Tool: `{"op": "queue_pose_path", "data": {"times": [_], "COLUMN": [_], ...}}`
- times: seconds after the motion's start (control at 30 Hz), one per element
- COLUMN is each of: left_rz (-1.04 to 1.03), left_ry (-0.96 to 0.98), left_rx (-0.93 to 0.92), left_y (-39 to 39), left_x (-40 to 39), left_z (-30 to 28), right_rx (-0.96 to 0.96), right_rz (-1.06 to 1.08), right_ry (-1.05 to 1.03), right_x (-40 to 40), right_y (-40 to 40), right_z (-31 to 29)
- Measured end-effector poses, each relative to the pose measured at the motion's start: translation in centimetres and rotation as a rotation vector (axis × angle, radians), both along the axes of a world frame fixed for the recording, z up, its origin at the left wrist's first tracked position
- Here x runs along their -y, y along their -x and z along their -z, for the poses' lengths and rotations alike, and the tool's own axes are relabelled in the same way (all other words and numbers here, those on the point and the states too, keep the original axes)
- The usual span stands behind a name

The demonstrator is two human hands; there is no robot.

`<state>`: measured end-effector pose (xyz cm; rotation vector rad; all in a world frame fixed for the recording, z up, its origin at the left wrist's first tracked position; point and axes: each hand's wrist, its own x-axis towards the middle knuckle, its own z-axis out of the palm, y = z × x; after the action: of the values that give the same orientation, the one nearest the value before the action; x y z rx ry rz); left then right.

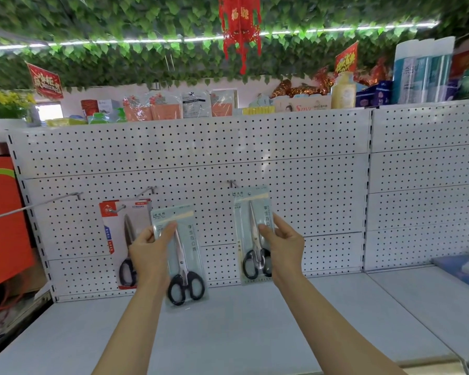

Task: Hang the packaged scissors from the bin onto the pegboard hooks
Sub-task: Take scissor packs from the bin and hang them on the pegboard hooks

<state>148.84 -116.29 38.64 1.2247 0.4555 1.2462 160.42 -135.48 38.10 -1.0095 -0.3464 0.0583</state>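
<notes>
Left hand (146,247) gripping a pale scissors pack (183,253) by its top, raised toward the pegboard (309,171); right hand (283,242) steadying another pack (253,234) beneath its hook (232,183), probably for threading.

Pegboard (309,147): white painted sheet metal, matt, smooth, perforated. Hooks (232,183): bare steel wire, slight shine. Shelf (255,334): pale grey, smooth, low sheen. Scissor packs (186,239): glossy clear plastic over pale printed card; red-card pack (119,228) equally glossy. Scissor blades (252,212): polished metal; handles (186,289): black glossy plastic. Ceiling leaves (119,23): green plastic or fabric, can't tell.
</notes>
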Motion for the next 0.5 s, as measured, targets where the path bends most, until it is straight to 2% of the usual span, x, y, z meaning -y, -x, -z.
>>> {"op": "queue_pose_path", "data": {"times": [0.5], "left_rz": [0.136], "left_ry": [-0.062], "left_rx": [0.038], "left_y": [-1.2], "left_x": [4.0], "left_z": [-1.6], "right_rx": [-0.093], "right_rz": [0.015], "right_ry": [0.035], "right_x": [-3.0], "right_y": [-2.6], "right_z": [1.0]}}
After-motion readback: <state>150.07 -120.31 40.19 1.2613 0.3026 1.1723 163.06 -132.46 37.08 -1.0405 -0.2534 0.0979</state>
